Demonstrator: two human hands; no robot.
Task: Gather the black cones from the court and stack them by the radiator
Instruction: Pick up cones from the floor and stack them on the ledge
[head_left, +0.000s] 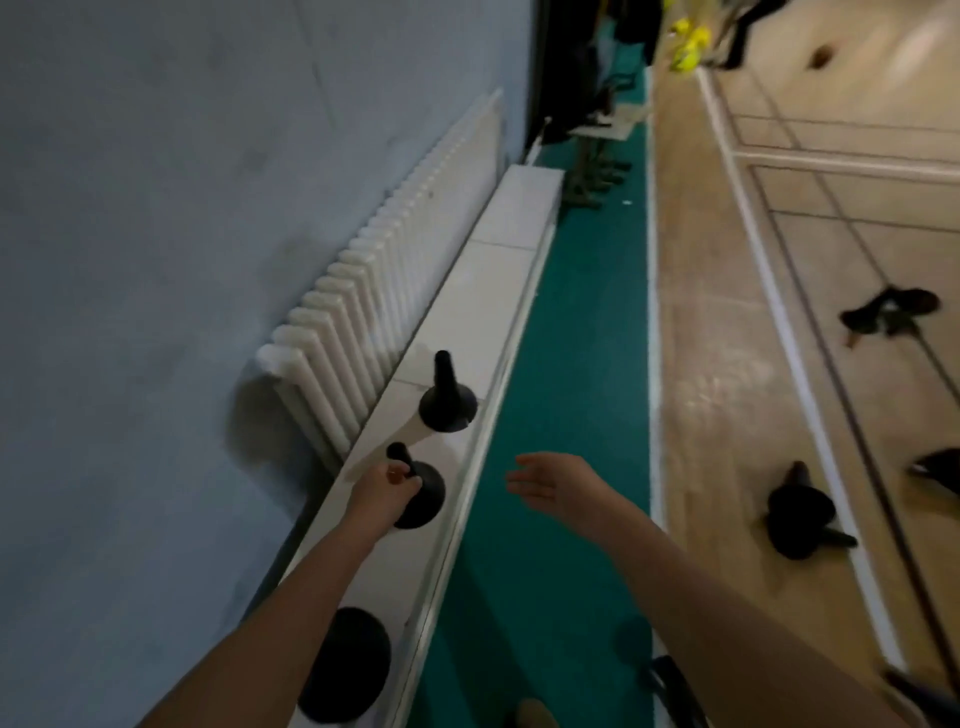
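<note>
We logged the left hand (387, 491) stretched forward over the long white tabletop (498, 270) that ran along the foot of the radiator (363, 312). Its grip was closed, the fingers and thumb curled round the thin stem of the held cone (423, 499), low on the stem, with the knobbed tip standing clear above the knuckles. The round black base of that cone lay at the tabletop's surface just beyond the hand; we could not tell whether it rested there or hung a little above. The second cone (448, 402) stood upright farther along the same tabletop, near the held one but apart from it, beside the radiator's near end. A black disc (348, 665) sat on the tabletop closer to us, partly hidden by the left forearm; we took it for another cone's base but could not be sure. The right hand (550, 483) hung over the green strip (587, 364) of floor beside the tabletop, its grip open wide, fingers spread and nearly straight, holding and touching nothing. Out on the court floor (701, 338), well apart from the tabletop, the toppled cone (797, 512) lay on its side next to a white line. A dark shape (891, 312) lay farther up the court, too blurred to name. The grey wall (156, 208) rose behind the radiator.
</note>
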